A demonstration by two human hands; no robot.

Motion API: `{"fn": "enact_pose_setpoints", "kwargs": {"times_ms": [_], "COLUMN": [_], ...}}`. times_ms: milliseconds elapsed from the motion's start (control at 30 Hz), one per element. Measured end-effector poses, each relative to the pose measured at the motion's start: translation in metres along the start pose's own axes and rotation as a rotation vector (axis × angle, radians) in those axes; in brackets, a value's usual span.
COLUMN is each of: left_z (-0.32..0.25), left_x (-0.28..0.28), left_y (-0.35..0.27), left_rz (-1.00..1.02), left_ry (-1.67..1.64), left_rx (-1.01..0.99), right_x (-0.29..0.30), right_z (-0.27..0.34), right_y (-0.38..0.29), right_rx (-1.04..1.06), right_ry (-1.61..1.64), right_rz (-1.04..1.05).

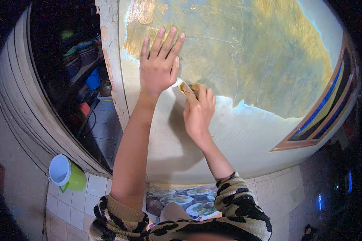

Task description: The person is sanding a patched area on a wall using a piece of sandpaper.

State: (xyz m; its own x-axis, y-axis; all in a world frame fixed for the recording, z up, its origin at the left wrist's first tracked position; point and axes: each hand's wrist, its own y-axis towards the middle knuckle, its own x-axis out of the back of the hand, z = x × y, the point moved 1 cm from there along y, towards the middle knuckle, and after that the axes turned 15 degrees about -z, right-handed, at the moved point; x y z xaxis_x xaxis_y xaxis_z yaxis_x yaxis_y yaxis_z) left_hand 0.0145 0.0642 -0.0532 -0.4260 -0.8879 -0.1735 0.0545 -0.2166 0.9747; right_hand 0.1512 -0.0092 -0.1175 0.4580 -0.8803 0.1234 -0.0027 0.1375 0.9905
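Observation:
My left hand [160, 66] lies flat on a wall [229, 132], its fingers spread across a rough greenish-brown area [211, 60]. Just right of and below it, my right hand [200, 110] grips a folded piece of brown sheet material [187, 90], perhaps sandpaper, against the wall. What else the fingers may hold is hidden. The folded piece meets the ragged border between the brownish area and the pale surface. Thin cracks or scratches run over the brownish area.
A doorway at the left opens onto shelves with stacked containers [84, 54]. A green bucket [77, 177] stands on floor tiles [96, 186]. A printed sheet with pictures of food [175, 195] lies below the wall. A wood-framed window or vent [280, 146] is at the right.

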Motion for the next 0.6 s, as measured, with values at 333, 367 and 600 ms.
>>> {"fn": "enact_pose_setpoints", "kwargs": {"times_ms": [333, 367, 600], "left_z": [-0.002, -0.004, -0.001], "left_x": [-0.003, -0.005, 0.000], "left_y": [0.001, 0.001, 0.001], "left_rz": [-0.012, -0.017, -0.008], "left_ry": [0.003, -0.016, -0.017], "left_rx": [0.001, 0.005, 0.006], "right_x": [0.000, 0.001, -0.001], "right_z": [-0.005, -0.009, 0.002], "right_y": [-0.001, -0.002, -0.001], "right_rx": [-0.061, -0.058, -0.092], "right_ry": [0.017, 0.014, 0.043], "right_rz": [0.019, 0.018, -0.029]}}
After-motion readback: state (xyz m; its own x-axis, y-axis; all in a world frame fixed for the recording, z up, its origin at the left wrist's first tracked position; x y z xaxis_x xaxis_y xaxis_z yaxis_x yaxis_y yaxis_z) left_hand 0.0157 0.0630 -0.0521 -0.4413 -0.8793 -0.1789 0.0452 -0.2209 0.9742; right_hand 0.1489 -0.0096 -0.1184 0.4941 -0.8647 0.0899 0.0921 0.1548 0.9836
